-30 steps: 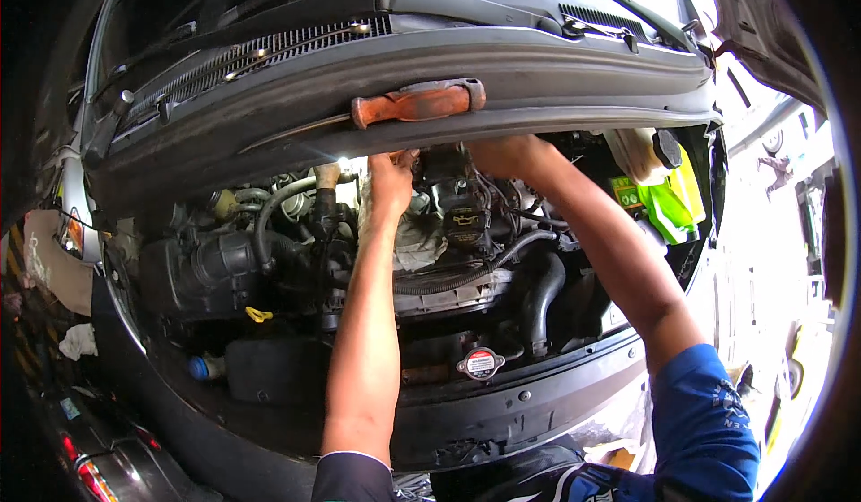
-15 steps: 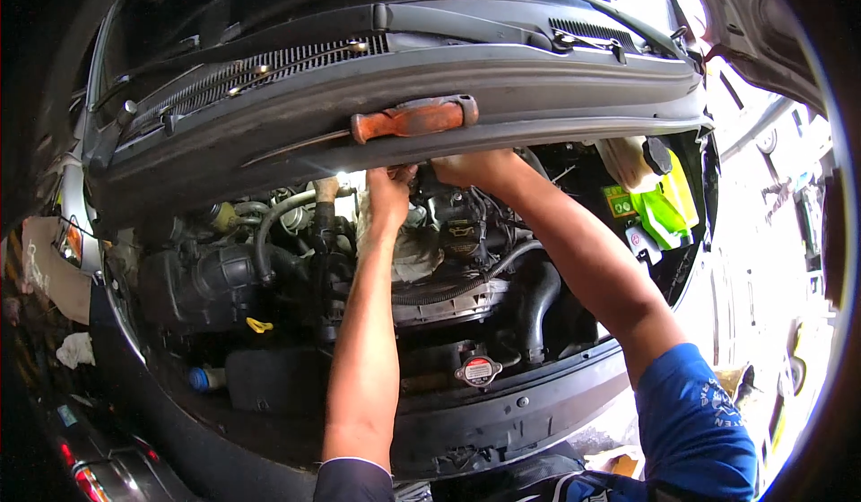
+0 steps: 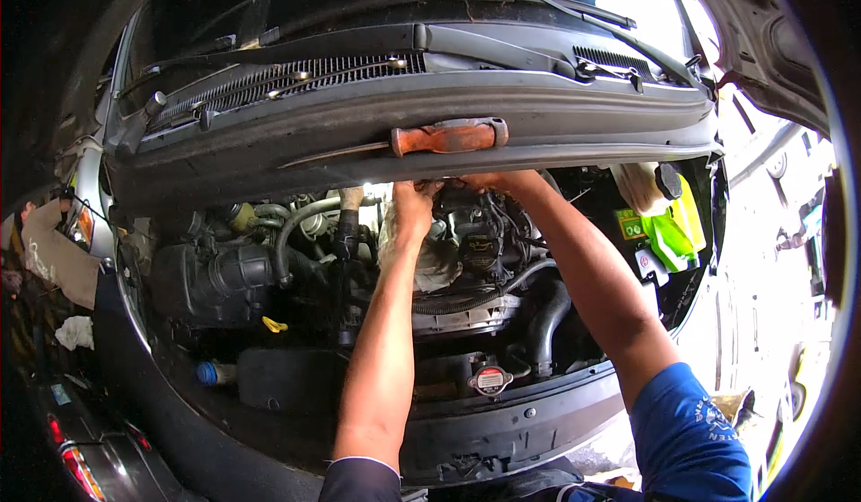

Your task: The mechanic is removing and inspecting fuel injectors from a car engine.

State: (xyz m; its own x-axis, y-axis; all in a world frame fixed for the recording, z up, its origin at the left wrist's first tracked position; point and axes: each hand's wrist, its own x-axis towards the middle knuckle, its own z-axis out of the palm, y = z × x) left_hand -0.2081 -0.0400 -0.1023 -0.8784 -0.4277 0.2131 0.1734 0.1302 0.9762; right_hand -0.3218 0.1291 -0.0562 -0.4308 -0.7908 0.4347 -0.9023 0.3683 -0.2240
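Note:
Both arms reach deep into a car's engine bay, to the back of the engine [image 3: 480,251] under the cowl's edge. My left hand [image 3: 414,202] is closed, with its fingers curled beside a pale cloth-like wrap [image 3: 437,267]. From the right, my right hand [image 3: 502,182] meets it, fingers bent inward and partly covered by the cowl lip. Whatever the fingertips hold between them is too small and hidden to name. Just above the hands, a screwdriver [image 3: 453,137] with a worn orange handle lies on the black cowl [image 3: 583,134], its shaft pointing left.
A radiator cap [image 3: 490,378] and a thick black hose [image 3: 549,327] are nearer me. To the left are a yellow dipstick loop [image 3: 273,324] and a blue cap [image 3: 207,374]. A whitish reservoir [image 3: 639,188] and bright yellow-green packaging [image 3: 677,233] stand at the right.
The view has shifted, so the car appears slightly lower and further right. My hands remain together at the same spot behind the engine, with slightly more of the right hand tucked under the cowl.

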